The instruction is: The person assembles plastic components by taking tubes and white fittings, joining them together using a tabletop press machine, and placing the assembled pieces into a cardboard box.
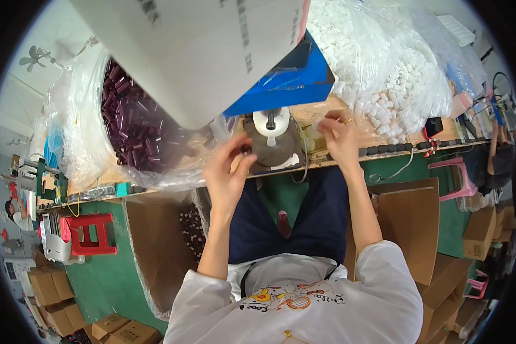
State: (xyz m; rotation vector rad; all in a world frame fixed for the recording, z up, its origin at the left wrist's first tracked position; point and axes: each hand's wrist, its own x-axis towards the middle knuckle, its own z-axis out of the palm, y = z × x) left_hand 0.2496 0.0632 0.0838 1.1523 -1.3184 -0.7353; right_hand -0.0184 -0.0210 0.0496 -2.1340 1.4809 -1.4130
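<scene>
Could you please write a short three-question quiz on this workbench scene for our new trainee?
1. True or false: the left hand pinches a small dark purple tube.
2. Which bag lies on the person's right? A) the bag of white pieces B) the bag of purple tubes
3. Fill in: the white press tool stands between the two ____.

Key: 1 true. 2 A. 3 hands; the right hand is at the bag of white pieces, fingers pinched; whether it holds one cannot be told.
</scene>
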